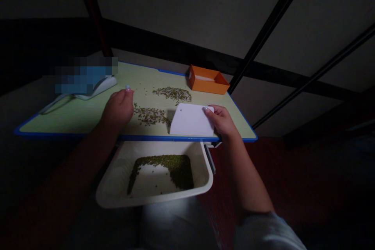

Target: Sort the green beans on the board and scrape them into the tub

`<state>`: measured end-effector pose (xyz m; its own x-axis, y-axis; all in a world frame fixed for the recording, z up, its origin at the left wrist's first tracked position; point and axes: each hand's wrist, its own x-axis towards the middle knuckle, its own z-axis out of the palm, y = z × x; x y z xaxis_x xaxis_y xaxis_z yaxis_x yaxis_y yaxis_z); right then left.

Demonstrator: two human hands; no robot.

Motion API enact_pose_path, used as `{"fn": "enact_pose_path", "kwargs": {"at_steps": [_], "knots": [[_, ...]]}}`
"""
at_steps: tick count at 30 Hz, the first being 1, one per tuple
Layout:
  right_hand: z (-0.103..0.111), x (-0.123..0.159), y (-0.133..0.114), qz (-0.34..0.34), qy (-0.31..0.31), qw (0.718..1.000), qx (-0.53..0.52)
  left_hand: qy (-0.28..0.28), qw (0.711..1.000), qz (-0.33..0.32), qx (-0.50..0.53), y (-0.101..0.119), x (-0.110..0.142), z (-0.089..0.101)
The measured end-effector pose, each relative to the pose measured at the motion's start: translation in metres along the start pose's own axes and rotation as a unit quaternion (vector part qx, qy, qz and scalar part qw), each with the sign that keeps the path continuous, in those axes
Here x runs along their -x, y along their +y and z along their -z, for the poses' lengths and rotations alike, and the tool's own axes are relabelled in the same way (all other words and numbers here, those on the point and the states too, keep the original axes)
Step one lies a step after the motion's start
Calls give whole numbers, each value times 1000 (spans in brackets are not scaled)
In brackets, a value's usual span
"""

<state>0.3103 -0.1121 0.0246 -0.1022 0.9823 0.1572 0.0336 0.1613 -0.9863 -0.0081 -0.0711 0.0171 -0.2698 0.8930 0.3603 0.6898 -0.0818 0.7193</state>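
Observation:
My right hand [222,120] grips the right end of a white dough scraper [190,120], its thumb on the upper face. The scraper stands tilted near the table's front edge. Just left of it lies a scattered patch of small green beans [150,116], with another patch of beans [172,93] farther back. My left hand [119,106] is closed above the table, left of the beans, thumb against the fingers. Whatever it may hold is hidden. Below the table edge, a white bin [206,181] contains more green beans, heaped toward its back and right.
The light green table [79,119] has a blue rim. At its back right corner stands an orange box [209,86]. A white scoop-like item [99,87] rests on the left, beside a blurred-out blue area. A panelled wall [187,15] rises behind.

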Motion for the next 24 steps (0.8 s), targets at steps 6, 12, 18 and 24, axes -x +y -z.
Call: {"fn": "enact_pose_path", "kwargs": {"at_steps": [6, 12, 18, 24], "knots": [[1, -2, 4, 4, 14, 1000, 7, 0, 1000, -14, 1, -1, -1, 0], [-4, -1, 0, -2, -33, 999, 30, -7, 1000, -2, -8, 3, 0, 1], [-4, -1, -1, 23, 19, 1000, -2, -6, 1000, -5, -5, 2, 0, 1], [1, -8, 6, 45, 135, 990, -11, 1, 1000, -3, -3, 0, -1, 0]]}}
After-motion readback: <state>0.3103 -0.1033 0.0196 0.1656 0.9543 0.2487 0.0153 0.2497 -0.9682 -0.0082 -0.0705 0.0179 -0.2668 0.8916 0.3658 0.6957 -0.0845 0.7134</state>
